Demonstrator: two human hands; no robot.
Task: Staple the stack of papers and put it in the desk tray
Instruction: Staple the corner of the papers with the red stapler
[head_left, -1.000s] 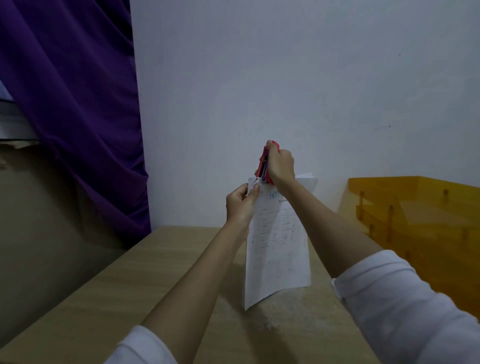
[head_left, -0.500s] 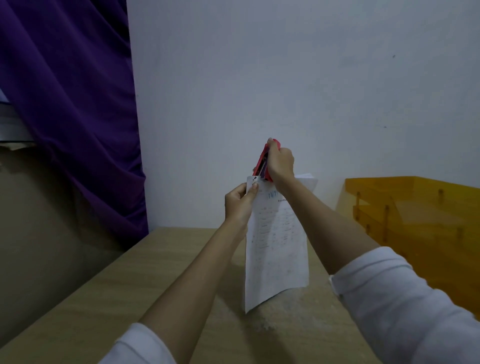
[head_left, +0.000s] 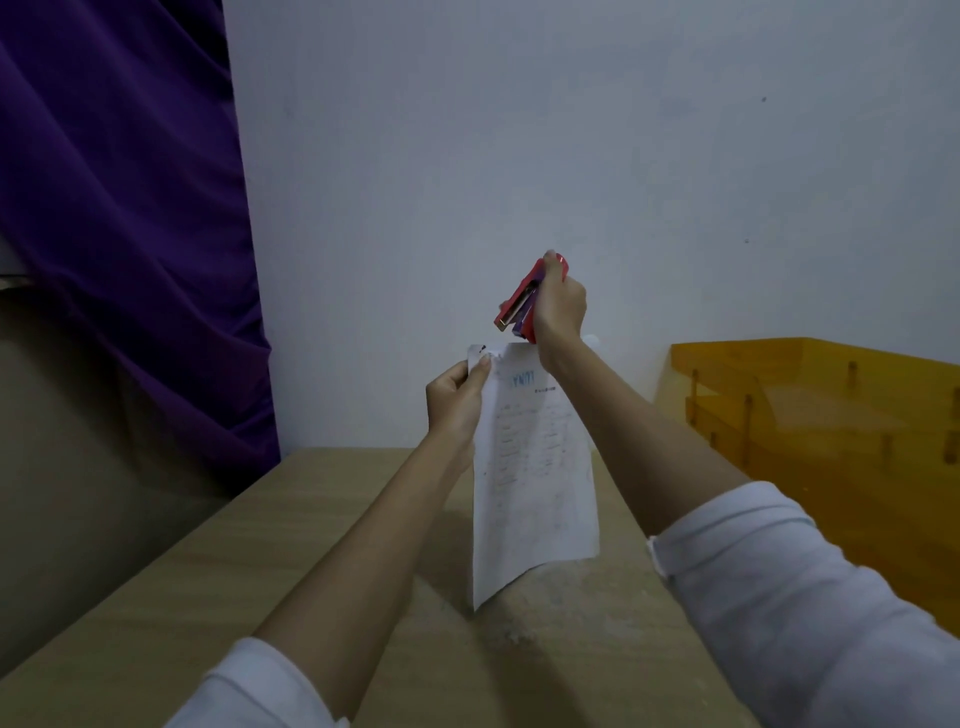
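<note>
A stack of printed white papers (head_left: 535, 467) hangs upright in the air above the desk. My left hand (head_left: 454, 400) pinches it near its top left corner, where a small dark mark shows. My right hand (head_left: 561, 309) grips a red stapler (head_left: 522, 301), held tilted just above that top corner and apart from the paper. The stapler's jaws point down and left. An orange see-through desk tray (head_left: 810, 415) with stacked tiers stands on the right of the desk.
A light wooden desk (head_left: 322, 561) runs below my arms up to a pale wall. A purple curtain (head_left: 119, 218) hangs at the left. The desk's left edge drops off beside it.
The stapler was clamped on the paper's top left corner. It has now lifted off and sits slightly above the sheet. My left hand keeps its hold.
</note>
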